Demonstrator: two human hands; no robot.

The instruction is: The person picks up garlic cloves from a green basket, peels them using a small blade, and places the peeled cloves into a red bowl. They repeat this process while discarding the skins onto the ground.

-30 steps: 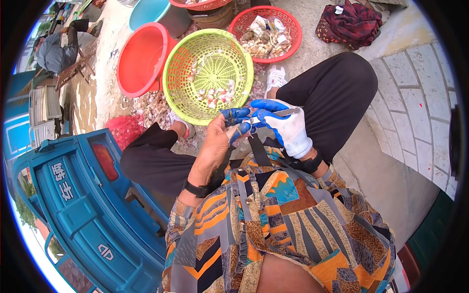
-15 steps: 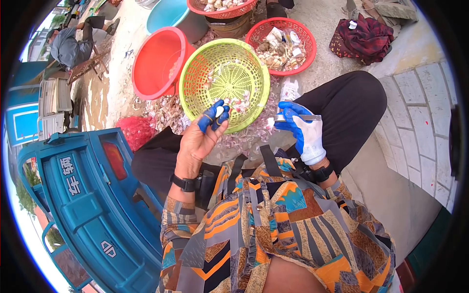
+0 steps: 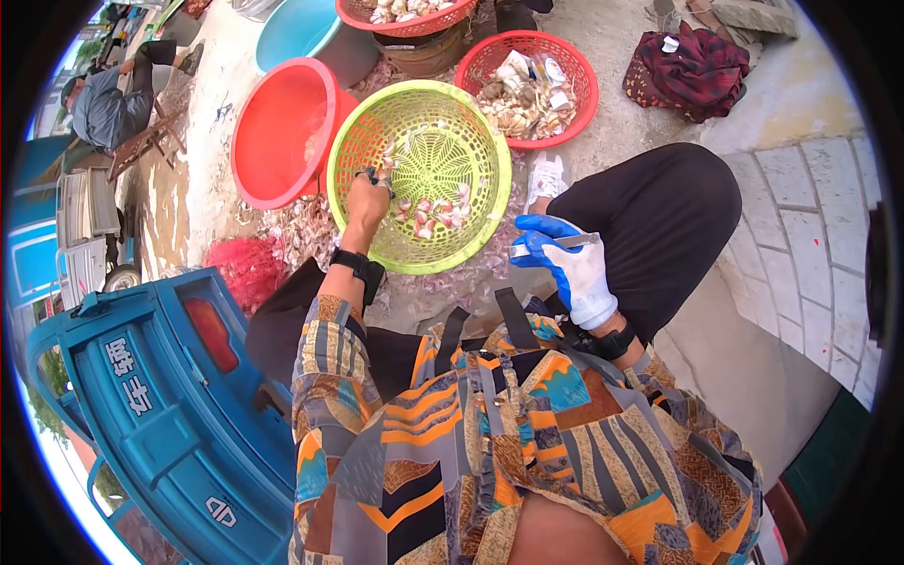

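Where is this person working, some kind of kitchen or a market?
Most likely an outdoor yard or street-side spot for peeling garlic. The ground is bare concrete, plastic baskets such as the green basket hold cloves, papery skins litter the ground, and a blue vehicle is parked alongside.

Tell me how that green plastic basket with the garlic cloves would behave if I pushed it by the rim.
The green basket looks thin and full of holes, so probably light and a bit flexible. It holds only a few cloves, so a push would likely slide it easily. It sits tilted against the red tub, so it might rock or tip.
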